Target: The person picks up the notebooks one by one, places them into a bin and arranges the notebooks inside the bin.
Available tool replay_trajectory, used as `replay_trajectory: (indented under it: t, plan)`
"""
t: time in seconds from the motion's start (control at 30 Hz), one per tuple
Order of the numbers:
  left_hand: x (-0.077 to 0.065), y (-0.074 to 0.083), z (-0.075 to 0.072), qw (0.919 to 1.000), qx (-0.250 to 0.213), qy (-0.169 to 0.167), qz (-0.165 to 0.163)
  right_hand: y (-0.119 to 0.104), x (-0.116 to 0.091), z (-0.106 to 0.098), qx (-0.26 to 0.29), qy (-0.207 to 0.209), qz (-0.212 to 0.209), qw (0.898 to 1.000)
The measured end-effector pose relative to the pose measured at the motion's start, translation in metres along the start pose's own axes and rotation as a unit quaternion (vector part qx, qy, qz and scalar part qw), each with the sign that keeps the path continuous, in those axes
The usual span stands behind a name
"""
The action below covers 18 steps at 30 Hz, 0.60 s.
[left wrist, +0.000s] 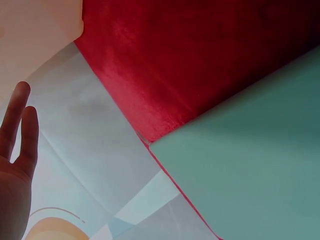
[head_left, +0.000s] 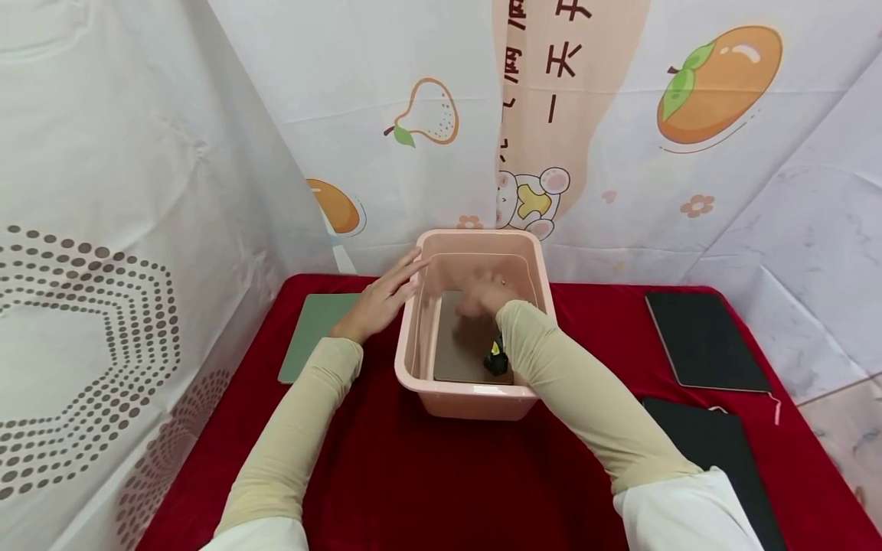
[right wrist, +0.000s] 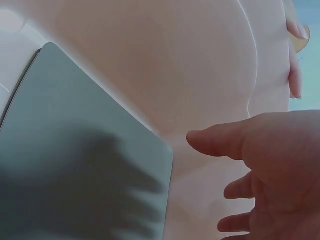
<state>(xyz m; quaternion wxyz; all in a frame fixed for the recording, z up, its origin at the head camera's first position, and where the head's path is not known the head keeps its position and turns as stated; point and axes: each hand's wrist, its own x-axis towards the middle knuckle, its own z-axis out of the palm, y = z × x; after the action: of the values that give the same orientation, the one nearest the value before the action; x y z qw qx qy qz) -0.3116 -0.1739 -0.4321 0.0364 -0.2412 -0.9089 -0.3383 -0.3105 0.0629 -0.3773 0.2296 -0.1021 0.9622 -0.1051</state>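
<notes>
A pink plastic basin (head_left: pixel 475 392) stands at the back middle of the red cloth. Inside it lies a grey-green notebook (right wrist: pixel 90 110), flat on the bottom. My right hand (head_left: pixel 485 295), blurred in the head view, is inside the basin above the notebook. The right wrist view shows its thumb and fingers spread and holding nothing, with their shadow on the cover. With fingers extended, my left hand (head_left: pixel 386 298) is at the basin's left rim. A small black thing with a yellow spot (head_left: pixel 496 360) shows beside the right sleeve; its kind is unclear.
Left of the basin lies a green notebook (head_left: pixel 313 329), partly behind the left arm. Two black notebooks (head_left: pixel 710 340) lie on the right, the nearer one partly under the right arm. A printed white curtain (head_left: pixel 386 184) hangs behind the table.
</notes>
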Motion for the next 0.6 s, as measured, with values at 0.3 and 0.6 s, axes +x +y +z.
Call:
replay_trajectory:
  t: [0.3, 0.6]
  plan:
    - [0.002, -0.003, 0.000, 0.9998, -0.008, 0.016, 0.009, -0.004, 0.004, -0.002, 0.033, 0.022, 0.024, 0.999]
    - [0.000, -0.001, 0.002, 0.9999, -0.012, 0.008, 0.003, -0.002, 0.000, -0.011, 0.070, 0.001, 0.016, 0.997]
